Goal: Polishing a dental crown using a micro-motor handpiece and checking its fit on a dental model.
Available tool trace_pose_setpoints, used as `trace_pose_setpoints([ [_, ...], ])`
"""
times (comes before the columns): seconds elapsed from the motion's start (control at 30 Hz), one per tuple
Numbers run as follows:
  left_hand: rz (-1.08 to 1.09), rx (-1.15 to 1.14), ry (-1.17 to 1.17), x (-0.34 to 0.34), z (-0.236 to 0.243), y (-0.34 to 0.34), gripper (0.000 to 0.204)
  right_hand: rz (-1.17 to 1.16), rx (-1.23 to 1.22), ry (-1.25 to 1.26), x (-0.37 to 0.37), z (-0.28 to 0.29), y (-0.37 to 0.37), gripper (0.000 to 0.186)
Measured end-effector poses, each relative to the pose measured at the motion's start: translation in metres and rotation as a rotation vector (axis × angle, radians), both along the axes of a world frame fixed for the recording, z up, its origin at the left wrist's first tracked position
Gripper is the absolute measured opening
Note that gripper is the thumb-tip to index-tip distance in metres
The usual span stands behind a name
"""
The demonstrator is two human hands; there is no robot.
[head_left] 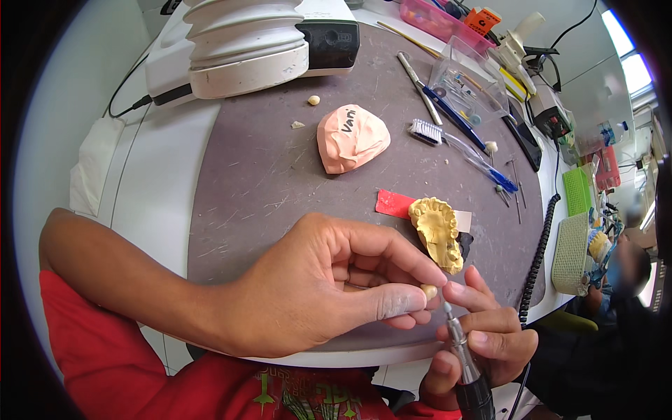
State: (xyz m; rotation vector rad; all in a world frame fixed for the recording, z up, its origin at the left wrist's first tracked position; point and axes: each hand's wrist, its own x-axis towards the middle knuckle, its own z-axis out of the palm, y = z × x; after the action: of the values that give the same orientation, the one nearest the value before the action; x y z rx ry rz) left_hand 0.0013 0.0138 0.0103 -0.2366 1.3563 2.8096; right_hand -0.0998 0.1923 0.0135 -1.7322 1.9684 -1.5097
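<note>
Between the thumb and fingertips of my left hand (315, 287) is a small cream-coloured dental crown (429, 290). My right hand (490, 336) grips a metal and black rotary handpiece (462, 346), its bur tip (446, 306) pointing up close beside the crown. Whether the tip touches the crown I cannot tell. White dust coats my left thumb. Just beyond my hands lies a yellow dental cast (437, 231) with teeth, resting partly over a red strip (394, 204). Farther back sits a pink plaster piece (352, 140) with handwriting on it.
A toothbrush (462, 150), a blue pen-like tool (455, 119) and several burs lie at the right. A clear box (469, 80) stands behind them. A white ribbed suction hose (245, 42) overhangs the back left. A coiled black cord (539, 259) runs along the right edge.
</note>
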Motion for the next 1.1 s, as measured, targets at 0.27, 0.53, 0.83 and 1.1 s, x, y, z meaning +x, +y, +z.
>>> trace_pose_setpoints([
  [0.27, -0.021, -0.020, -0.008, 0.001, 0.001, -0.002, 0.022, -0.228, -0.162, -0.006, 0.014, -0.013, -0.013, 0.038],
  [0.53, -0.022, -0.054, 0.027, 0.002, -0.002, 0.000, 0.021, -0.153, -0.141, -0.033, 0.008, -0.010, -0.012, 0.039],
  [0.83, -0.039, -0.048, 0.011, 0.002, -0.002, -0.001, 0.020, -0.049, -0.025, -0.016, 0.000, -0.005, -0.008, 0.040],
  [1.1, -0.046, -0.039, 0.028, 0.002, -0.003, 0.000, 0.020, -0.057, -0.034, -0.018, 0.005, -0.005, -0.007, 0.039],
])
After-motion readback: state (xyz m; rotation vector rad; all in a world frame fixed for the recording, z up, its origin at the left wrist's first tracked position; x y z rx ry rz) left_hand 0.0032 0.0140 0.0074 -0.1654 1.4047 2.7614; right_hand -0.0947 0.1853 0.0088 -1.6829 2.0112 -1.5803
